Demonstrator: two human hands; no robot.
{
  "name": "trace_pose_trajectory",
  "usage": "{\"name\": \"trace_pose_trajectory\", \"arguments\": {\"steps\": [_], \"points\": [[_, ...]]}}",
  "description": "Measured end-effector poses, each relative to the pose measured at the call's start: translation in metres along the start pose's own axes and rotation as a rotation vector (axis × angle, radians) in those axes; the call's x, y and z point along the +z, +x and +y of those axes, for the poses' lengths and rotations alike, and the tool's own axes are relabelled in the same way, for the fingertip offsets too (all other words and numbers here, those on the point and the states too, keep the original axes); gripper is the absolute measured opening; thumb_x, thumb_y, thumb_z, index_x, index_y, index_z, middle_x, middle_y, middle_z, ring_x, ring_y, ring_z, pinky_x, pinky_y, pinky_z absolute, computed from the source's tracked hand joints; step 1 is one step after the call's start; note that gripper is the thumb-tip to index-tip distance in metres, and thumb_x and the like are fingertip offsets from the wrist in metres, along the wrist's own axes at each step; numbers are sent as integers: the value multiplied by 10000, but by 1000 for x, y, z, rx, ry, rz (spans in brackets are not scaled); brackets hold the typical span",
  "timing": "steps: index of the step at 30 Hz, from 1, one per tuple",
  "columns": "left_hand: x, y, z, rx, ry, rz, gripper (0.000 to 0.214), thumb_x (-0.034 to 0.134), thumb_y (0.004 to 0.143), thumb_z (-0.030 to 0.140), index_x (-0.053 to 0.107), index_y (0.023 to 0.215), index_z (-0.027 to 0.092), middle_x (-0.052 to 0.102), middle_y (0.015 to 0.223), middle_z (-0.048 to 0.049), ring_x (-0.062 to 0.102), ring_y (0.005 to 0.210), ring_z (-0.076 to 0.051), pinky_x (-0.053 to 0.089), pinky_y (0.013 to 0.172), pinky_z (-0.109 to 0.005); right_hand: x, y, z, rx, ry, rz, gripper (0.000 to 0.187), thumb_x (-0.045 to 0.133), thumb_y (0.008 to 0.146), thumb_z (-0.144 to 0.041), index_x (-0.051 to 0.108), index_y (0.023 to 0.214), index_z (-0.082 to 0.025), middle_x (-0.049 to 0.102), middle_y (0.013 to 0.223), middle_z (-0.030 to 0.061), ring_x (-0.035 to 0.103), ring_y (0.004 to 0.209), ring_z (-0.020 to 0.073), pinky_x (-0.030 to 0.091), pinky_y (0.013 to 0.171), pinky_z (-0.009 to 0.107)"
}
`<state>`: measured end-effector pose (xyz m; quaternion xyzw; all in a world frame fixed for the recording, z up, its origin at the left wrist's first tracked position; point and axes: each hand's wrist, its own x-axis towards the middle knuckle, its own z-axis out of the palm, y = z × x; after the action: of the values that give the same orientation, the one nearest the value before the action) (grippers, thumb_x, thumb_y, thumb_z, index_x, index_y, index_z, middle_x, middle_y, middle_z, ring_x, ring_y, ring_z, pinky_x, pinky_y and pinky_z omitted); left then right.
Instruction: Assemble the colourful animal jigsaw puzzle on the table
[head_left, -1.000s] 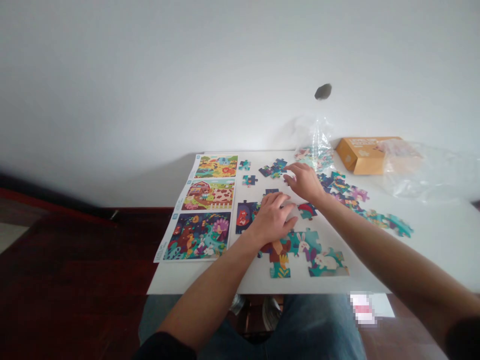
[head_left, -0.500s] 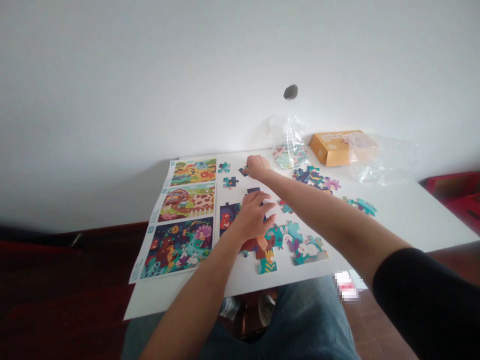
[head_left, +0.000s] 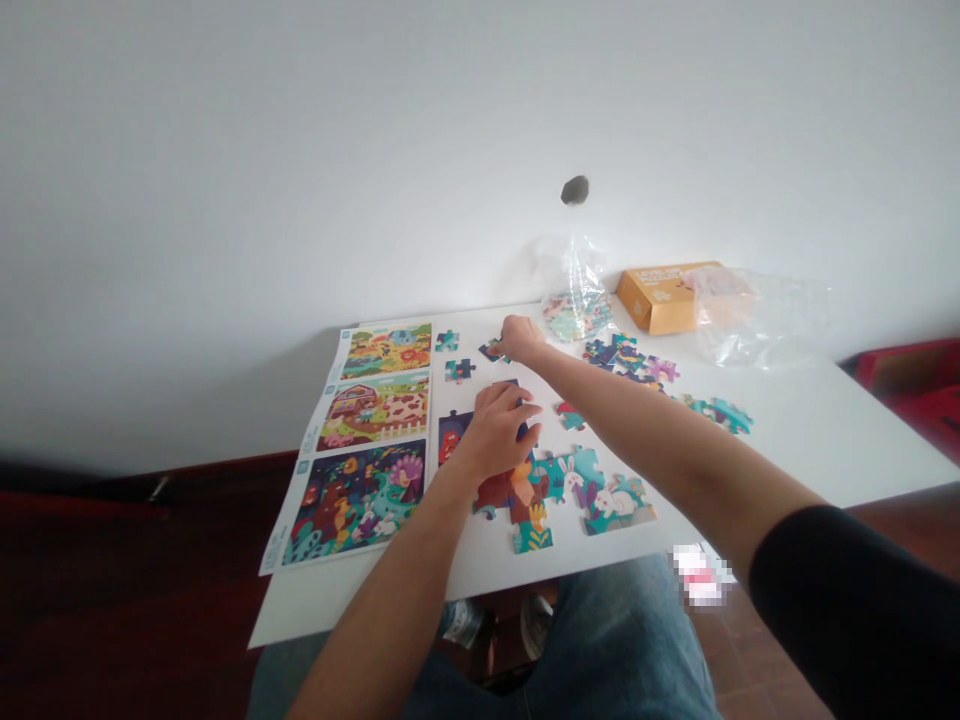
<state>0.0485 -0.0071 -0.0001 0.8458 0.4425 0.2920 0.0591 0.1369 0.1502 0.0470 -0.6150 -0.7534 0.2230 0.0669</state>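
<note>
My left hand [head_left: 501, 428] rests over the partly joined jigsaw puzzle [head_left: 556, 478], fingers bent but apart, covering some of its pieces. White rabbits and a fox-like orange shape show on the joined part. Farther back, my right hand [head_left: 522, 338] has its fingers closed at a dark blue puzzle piece [head_left: 490, 349] lying on the table. Left of it lie two loose puzzle pieces, a teal one [head_left: 447, 341] and a dark-and-teal one [head_left: 460, 370]. A red-and-teal piece [head_left: 571, 415] sits below my right forearm.
A picture sheet [head_left: 375, 440] with three scenes lies on the left of the white table [head_left: 810, 430]. Several loose pieces [head_left: 619, 352] are heaped right of my right hand. Behind stand a clear bag of pieces [head_left: 577, 310], a yellow box [head_left: 660, 300] and a crumpled plastic bag [head_left: 772, 320].
The view has shifted slightly. My right hand has shifted a little, and more of the dark blue piece shows beside its fingers. My left hand stays over the joined pieces.
</note>
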Motion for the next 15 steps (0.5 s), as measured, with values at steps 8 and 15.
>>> {"name": "trace_pose_trajectory", "arguments": {"steps": [8, 15], "points": [[-11, 3, 6, 18, 22, 4, 205, 568, 948, 292, 736, 1031, 210, 678, 1063, -83, 549, 1085, -263, 429, 998, -480, -12, -56, 35, -267, 415, 256, 265, 703, 848, -425, 752, 853, -165, 720, 756, 46, 652, 721, 174, 494, 679, 276], [-9, 5, 12, 26, -72, 26, 210, 607, 951, 375, 733, 958, 207, 709, 966, -70, 555, 997, -240, 453, 928, -430, -4, -138, 110, -272, 767, 100, 376, 714, 802, -533, 786, 913, -181, 736, 784, 43, 610, 607, 154, 489, 549, 273]]}}
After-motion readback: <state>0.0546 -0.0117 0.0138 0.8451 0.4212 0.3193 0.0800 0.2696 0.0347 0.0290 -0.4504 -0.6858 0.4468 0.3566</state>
